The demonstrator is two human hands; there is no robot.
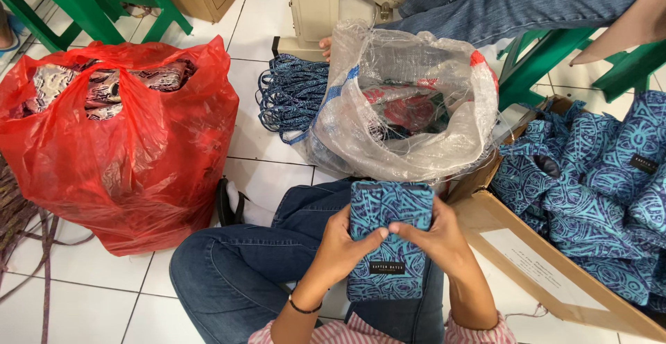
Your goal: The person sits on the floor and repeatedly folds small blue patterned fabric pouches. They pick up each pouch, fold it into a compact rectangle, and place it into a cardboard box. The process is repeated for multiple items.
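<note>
My left hand (340,243) and right hand (438,240) are both closed on 1 blue patterned pouch (388,240), thumbs meeting on its front, held over my lap. To the right, a cardboard box (534,267) holds a heap of matching pouches (596,184), apparently still to be handled. Farther off, a clear sack (409,108) stands open, with blue cords (291,97) beside it. A red bag (118,143) sits left, full of fabric.
</note>
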